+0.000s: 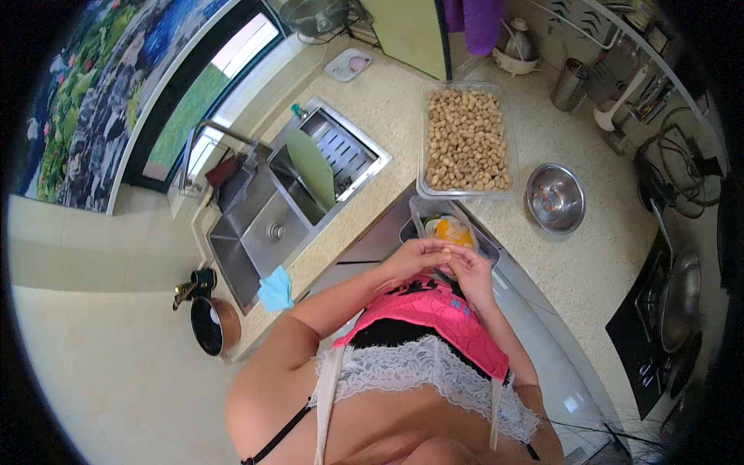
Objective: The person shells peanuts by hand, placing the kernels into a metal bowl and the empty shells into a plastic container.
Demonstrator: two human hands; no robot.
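Observation:
My left hand (417, 258) and my right hand (469, 268) meet at the fingertips in front of the apron. Between them they pinch a small tan piece (446, 251), likely a peanut, mostly hidden by the fingers. Just beyond and below the hands is a lined bin (493, 256) with an orange and white item in it. A clear plastic tray (427, 190) full of unshelled peanuts (467, 139) rests on the counter ahead. Right of it a steel bowl (561, 218) holds several reddish kernels (546, 199).
At the left are a steel double sink (276, 232) with a faucet (224, 131), a blue cloth (276, 289) on the counter edge and a copper-coloured pot (228, 326). A wok (680, 302) stands on the black stove (633, 331) at the right.

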